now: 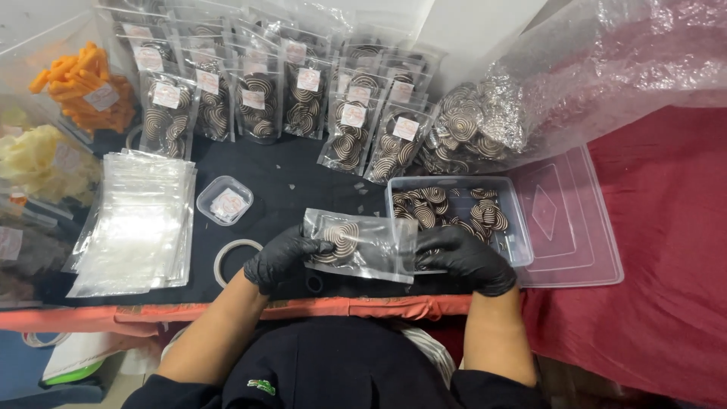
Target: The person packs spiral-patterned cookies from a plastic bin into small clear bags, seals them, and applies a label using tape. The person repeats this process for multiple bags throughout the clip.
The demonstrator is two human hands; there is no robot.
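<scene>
RISK: spiral biscuits may crack if the gloved fingers squeeze, or slip out of the pouch's open end | POUCH (362, 244): clear, flat, a few brown-cream spirals inside, held level over the counter's front edge | HANDS: left (282, 256) and right (463, 257) each closed on a pouch end, beside the biscuit tub (511, 220)

A black-topped table (280, 182) beside red cloth (666, 250), under even indoor light.

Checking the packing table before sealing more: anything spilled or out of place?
A few pale crumbs lie loose on the black cloth, between the standing filled pouches and the pouch held in both hands. Otherwise nothing stands out.
</scene>
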